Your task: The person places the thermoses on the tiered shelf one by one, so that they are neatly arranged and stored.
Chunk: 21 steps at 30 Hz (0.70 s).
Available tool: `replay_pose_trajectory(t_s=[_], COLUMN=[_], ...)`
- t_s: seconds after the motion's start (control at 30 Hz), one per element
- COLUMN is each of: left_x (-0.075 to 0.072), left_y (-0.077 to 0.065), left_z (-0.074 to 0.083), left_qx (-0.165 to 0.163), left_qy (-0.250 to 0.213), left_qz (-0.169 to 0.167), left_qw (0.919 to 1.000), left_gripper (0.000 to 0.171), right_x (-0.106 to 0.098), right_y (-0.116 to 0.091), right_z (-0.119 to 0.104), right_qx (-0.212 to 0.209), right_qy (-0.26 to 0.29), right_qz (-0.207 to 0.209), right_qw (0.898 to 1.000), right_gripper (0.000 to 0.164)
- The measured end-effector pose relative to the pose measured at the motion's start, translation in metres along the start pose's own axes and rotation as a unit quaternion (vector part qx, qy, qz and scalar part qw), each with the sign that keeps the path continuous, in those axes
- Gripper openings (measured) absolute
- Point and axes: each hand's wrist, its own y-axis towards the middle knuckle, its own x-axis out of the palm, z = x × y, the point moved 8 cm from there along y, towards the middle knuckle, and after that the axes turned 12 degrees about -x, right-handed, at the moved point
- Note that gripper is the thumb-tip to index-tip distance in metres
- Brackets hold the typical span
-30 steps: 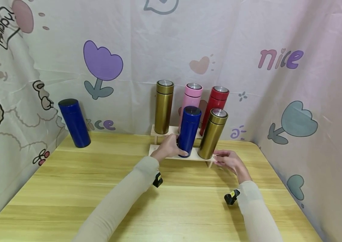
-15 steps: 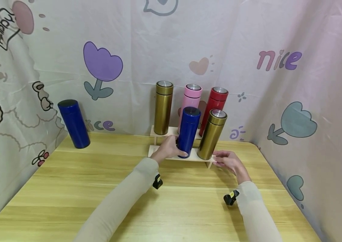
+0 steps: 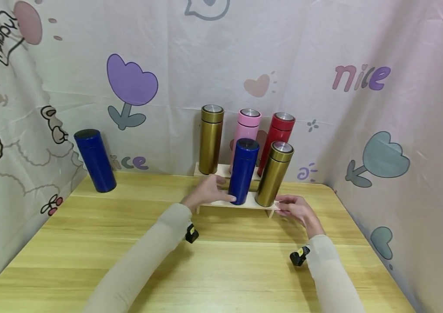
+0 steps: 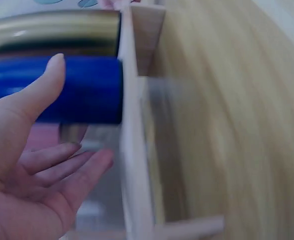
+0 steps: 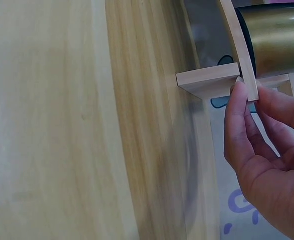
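Observation:
A blue thermos bottle (image 3: 243, 171) stands upright on the lower tier of a two-tier wooden rack (image 3: 221, 204), beside a gold thermos (image 3: 275, 174). My left hand (image 3: 207, 190) is just left of the blue bottle, fingers spread and apart from it; in the left wrist view the thumb (image 4: 49, 85) overlaps the bottle's side. My right hand (image 3: 295, 208) pinches the right end of the lower board (image 5: 248, 65) between thumb and fingers, as the right wrist view shows. On the upper tier stand another gold thermos (image 3: 211, 139), a pink one (image 3: 248, 119) and a red one (image 3: 282, 126).
Another blue thermos (image 3: 95, 160) stands alone at the back left of the wooden table (image 3: 221, 269). A printed curtain (image 3: 190, 65) hangs close behind the rack and along both sides of the table.
My left hand has let go of the blue thermos and moved a little to the left, its fingers opening. The bottle stays in place. My right hand keeps its pinch on the board.

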Motion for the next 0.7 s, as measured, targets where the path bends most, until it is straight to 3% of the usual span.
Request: replay_pose_trajectory(t_s=[0.23,0.43,0.7], left_x=[-0.049,-0.092,-0.15], left_y=[-0.017,-0.035,-0.055], left_z=[-0.011,-0.031,-0.072], left_qx=[0.03,0.042,0.032], left_qy=[0.015,0.031,0.085], left_qz=[-0.005,-0.004,0.055], left_qw=[0.9994,0.9986,0.9944], left_gripper=[0.074,0.069,0.065], right_x=[0.0,0.0,0.0], right_y=[-0.001,-0.001,0.0], right_z=[-0.001,0.0,0.001], right_qx=[-0.012,-0.009,0.0], right_qy=[0.018,0.016,0.006], right_qz=[-0.013,-0.015,-0.002], right_qw=[1.0,1.0,1.0], right_gripper=[0.05,0.051,0.046])
